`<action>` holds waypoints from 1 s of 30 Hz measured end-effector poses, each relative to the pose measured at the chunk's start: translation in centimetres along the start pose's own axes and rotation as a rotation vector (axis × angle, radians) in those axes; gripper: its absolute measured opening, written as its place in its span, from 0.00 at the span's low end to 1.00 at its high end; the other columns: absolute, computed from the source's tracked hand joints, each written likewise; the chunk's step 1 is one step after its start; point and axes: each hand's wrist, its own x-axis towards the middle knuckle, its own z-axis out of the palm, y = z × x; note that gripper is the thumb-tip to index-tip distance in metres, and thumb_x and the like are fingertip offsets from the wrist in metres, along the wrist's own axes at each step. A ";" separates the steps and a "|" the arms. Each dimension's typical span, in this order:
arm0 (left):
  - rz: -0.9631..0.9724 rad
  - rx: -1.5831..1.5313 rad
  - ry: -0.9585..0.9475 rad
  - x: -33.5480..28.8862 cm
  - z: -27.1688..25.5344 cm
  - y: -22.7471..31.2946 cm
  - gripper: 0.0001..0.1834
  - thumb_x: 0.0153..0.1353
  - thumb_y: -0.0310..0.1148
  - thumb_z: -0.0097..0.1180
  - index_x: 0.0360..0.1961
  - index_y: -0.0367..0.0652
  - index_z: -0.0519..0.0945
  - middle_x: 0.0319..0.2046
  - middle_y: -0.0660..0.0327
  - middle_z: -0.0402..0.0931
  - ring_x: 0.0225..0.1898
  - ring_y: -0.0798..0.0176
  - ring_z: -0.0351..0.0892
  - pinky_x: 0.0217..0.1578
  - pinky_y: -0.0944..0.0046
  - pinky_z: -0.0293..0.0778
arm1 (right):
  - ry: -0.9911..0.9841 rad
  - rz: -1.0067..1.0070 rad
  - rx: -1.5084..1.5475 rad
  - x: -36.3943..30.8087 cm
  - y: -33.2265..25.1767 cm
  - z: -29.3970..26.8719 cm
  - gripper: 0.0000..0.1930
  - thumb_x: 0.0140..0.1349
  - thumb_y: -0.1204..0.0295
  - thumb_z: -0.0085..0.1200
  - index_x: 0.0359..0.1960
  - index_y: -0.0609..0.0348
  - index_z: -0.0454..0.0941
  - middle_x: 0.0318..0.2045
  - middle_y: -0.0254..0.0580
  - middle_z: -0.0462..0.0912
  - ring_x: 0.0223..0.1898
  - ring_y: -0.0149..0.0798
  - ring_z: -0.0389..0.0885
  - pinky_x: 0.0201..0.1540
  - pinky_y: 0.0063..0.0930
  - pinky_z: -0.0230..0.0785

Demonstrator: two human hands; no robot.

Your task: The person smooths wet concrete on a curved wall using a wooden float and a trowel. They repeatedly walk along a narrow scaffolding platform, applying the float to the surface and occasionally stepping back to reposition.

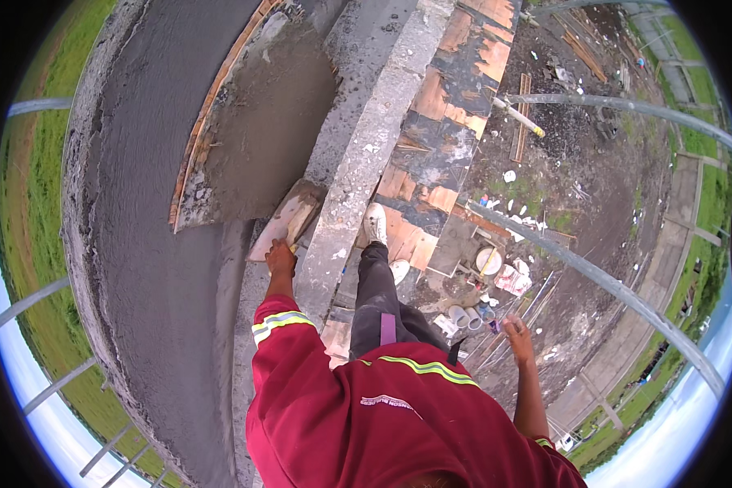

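Observation:
My left hand [281,259] is closed at the near end of a wooden float [283,224], a flat board with a wooden grip on top. The float rests on the ledge beside a rough concrete beam [358,154]. Just beyond it lies a plywood board [195,207] with a heap of wet grey mortar [272,122] spread over it. Out to my right, my right hand [519,337] hangs in the air with loosely bent fingers and nothing visible in it.
My shoes stand by a scaffold walkway of worn planks [431,163] right of the beam. Smoothed grey mortar [163,163] curves along the left. Metal poles [610,285] cross on the right. Far below lie a round white bucket [489,260], pipes and debris.

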 end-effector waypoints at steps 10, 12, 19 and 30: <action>0.126 0.041 0.024 -1.2 -3.4 -1.5 0.27 0.52 0.45 0.67 0.48 0.39 0.78 0.44 0.46 0.83 0.49 0.46 0.83 0.49 0.48 0.78 | -0.085 -0.033 -0.077 2.4 -1.4 4.3 0.30 0.64 0.54 0.62 0.59 0.66 0.75 0.49 0.52 0.84 0.52 0.40 0.81 0.55 0.32 0.72; 0.128 0.050 0.041 -3.2 -5.2 -1.8 0.27 0.50 0.44 0.69 0.47 0.38 0.79 0.44 0.46 0.84 0.49 0.46 0.84 0.50 0.49 0.78 | -0.066 -0.238 -0.087 2.8 -3.9 7.0 0.30 0.63 0.51 0.62 0.56 0.64 0.77 0.42 0.53 0.87 0.47 0.44 0.85 0.53 0.35 0.74; 0.058 0.112 -0.013 -7.9 -9.3 -1.2 0.30 0.52 0.47 0.66 0.50 0.37 0.79 0.47 0.48 0.84 0.50 0.47 0.84 0.53 0.53 0.77 | -0.455 -0.503 -0.029 3.0 -15.5 16.8 0.28 0.66 0.55 0.60 0.61 0.62 0.74 0.47 0.47 0.85 0.50 0.40 0.83 0.55 0.33 0.73; 0.048 -0.009 0.441 -27.0 -18.9 -0.7 0.23 0.54 0.41 0.66 0.44 0.35 0.78 0.39 0.48 0.83 0.42 0.46 0.85 0.44 0.50 0.79 | -1.130 -0.304 0.125 -7.7 -26.0 29.1 0.33 0.70 0.49 0.55 0.68 0.60 0.67 0.61 0.45 0.77 0.63 0.42 0.73 0.66 0.40 0.63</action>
